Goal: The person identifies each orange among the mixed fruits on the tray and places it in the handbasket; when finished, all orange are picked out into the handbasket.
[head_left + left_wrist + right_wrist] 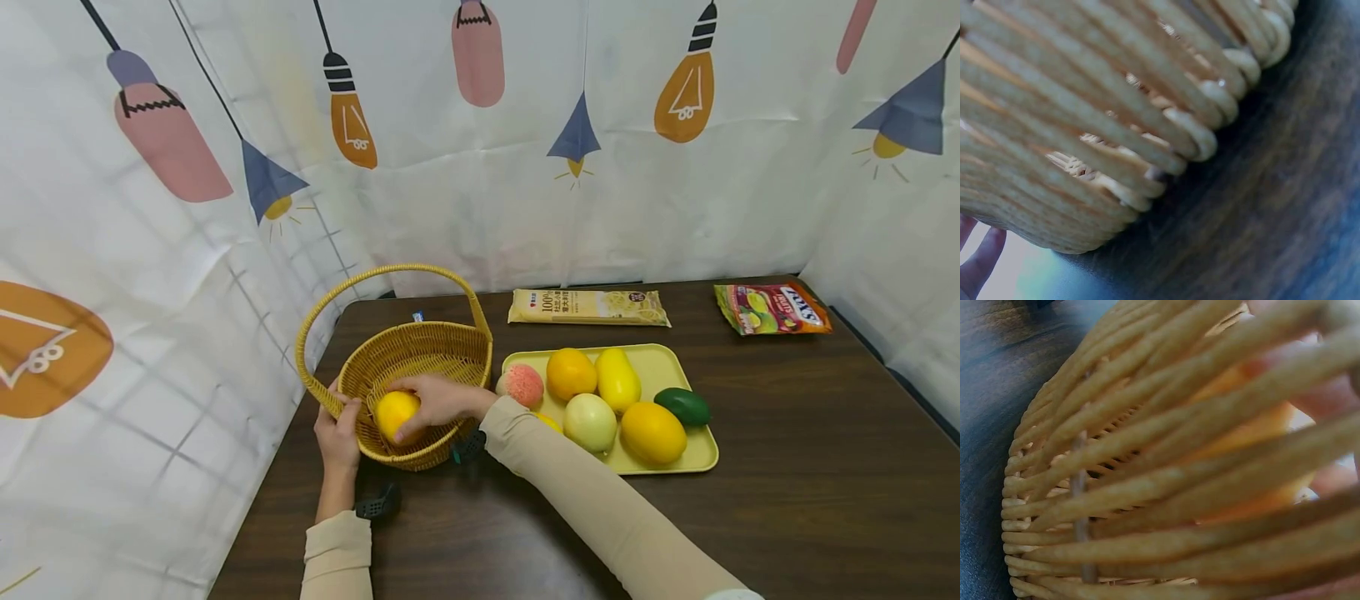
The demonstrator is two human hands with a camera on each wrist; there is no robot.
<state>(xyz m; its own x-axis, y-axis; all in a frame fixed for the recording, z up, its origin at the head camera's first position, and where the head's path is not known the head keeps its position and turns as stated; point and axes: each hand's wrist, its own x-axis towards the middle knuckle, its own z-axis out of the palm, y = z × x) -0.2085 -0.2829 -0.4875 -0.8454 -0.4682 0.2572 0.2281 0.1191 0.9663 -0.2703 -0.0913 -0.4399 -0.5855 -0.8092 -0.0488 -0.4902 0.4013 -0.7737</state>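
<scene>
A yellow woven basket point(420, 337) with a tall arched handle point(390, 268) stands at the left of the table. My left hand point(337, 433) grips its left rim by the foot of the handle; in the left wrist view the fingers point(984, 259) touch the wickerwork. Reaching in over the near right rim, my right hand point(438, 402) holds a round yellow-orange fruit point(393, 413) from above, inside the basket. Through the weave in the right wrist view, the same fruit point(1254, 462) appears beside the fingers, partly hidden by the strands.
Right of the basket, a pale yellow tray point(660, 358) bears several fruits, including a peach point(522, 385), an orange point(572, 373) and a dark green fruit point(683, 406). Behind lie a noodle packet point(588, 307) and a red snack bag point(772, 309). Printed curtains surround the table.
</scene>
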